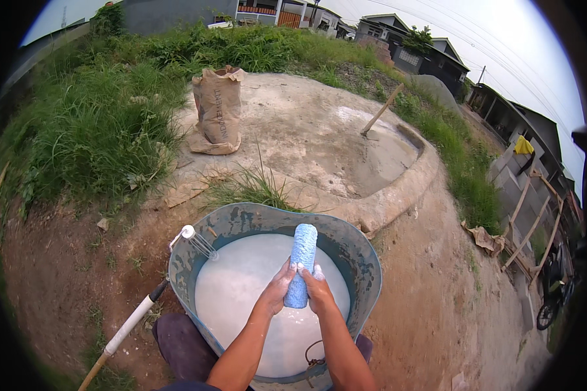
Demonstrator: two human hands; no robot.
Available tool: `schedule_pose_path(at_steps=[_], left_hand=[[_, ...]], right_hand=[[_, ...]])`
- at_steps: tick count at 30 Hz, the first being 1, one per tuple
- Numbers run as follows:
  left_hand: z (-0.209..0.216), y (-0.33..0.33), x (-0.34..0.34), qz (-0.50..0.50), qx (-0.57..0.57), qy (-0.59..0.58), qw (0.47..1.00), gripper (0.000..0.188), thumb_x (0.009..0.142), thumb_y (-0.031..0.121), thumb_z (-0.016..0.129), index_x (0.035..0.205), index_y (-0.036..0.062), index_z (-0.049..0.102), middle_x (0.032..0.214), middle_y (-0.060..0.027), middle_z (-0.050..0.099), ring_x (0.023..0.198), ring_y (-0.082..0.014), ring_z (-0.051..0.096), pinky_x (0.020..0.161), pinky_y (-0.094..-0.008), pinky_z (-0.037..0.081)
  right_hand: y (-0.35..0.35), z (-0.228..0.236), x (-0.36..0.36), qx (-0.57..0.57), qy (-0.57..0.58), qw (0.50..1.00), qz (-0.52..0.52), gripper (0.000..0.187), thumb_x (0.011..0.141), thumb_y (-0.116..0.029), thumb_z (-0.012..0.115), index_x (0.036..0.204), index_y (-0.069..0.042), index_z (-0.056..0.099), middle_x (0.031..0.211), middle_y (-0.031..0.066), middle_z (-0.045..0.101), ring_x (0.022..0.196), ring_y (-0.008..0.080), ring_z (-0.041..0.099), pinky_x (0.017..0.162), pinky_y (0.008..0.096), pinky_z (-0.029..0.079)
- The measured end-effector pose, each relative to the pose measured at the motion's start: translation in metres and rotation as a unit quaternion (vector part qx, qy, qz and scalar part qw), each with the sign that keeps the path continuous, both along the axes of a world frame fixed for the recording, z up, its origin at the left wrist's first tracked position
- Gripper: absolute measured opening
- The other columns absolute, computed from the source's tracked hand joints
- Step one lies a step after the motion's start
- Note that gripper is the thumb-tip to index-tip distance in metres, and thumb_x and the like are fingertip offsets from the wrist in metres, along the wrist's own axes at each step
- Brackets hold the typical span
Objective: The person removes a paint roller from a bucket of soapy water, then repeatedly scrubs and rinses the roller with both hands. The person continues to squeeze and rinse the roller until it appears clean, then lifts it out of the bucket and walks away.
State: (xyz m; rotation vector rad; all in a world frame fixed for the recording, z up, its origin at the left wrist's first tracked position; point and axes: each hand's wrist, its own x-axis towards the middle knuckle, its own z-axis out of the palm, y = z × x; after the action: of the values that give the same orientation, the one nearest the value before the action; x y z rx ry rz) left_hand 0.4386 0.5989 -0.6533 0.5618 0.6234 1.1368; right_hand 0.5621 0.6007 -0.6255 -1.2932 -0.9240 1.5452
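Note:
Between my two hands is a fuzzy blue paint roller sleeve [302,244], upright over a large tub. My left hand [280,285] grips its left side, and my right hand [317,288] wraps its right side, thumbs close together. White smears mark my thumbs and fingers. Below lies whitish liquid [231,293] inside the worn blue-grey tub [365,260]. A bare roller frame [202,244] with a wire cage rests over the tub's left rim. Its long pole [120,335] slants down to the lower left. My knees straddle the tub.
Ahead, a brown paper cement sack [217,117] stands on a low concrete slab [280,117]. A wooden stick [383,109] leans up from a wet patch there. Tall grass [104,124] grows at left. A wooden frame [531,225] and a motorcycle [557,287] stand far right.

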Motion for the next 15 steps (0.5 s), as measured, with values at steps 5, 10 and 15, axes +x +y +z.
schedule_pose_path(at_steps=[5, 10, 15], left_hand=[[0.013, -0.013, 0.016, -0.043, 0.086, 0.081, 0.992, 0.097, 0.094, 0.024, 0.074, 0.166, 0.0148, 0.009, 0.157, -0.0116, 0.039, 0.14, -0.0242, 0.044, 0.109, -0.0411, 0.045], [0.033, -0.029, 0.023, -0.045, 0.2, 0.565, 0.8, 0.106, 0.082, 0.019, 0.077, 0.166, 0.0199, 0.013, 0.134, -0.0218, 0.053, 0.124, -0.0381, 0.056, 0.106, -0.0438, 0.046], [0.032, -0.028, 0.011, 0.012, 0.187, 0.508, 0.841, 0.102, 0.08, 0.014, 0.074, 0.165, 0.0231, 0.02, 0.134, -0.0219, 0.054, 0.116, -0.0354, 0.062, 0.095, -0.0419, 0.053]], right_hand=[[0.056, 0.01, 0.017, 0.026, -0.052, 0.997, -0.043, 0.081, 0.096, -0.039, 0.069, 0.157, -0.002, 0.029, 0.136, 0.0188, 0.056, 0.116, 0.0287, 0.06, 0.093, 0.041, 0.054], [0.127, 0.037, 0.041, -0.052, 0.012, 0.993, -0.109, 0.042, 0.092, -0.029, 0.076, 0.114, 0.002, 0.059, 0.089, 0.0133, 0.066, 0.069, 0.0247, 0.067, 0.06, 0.0411, 0.059], [0.104, 0.007, 0.02, 0.073, -0.04, 0.993, -0.089, 0.04, 0.089, -0.017, 0.075, 0.123, -0.004, 0.057, 0.096, 0.01, 0.065, 0.082, 0.0208, 0.067, 0.071, 0.0358, 0.059]])
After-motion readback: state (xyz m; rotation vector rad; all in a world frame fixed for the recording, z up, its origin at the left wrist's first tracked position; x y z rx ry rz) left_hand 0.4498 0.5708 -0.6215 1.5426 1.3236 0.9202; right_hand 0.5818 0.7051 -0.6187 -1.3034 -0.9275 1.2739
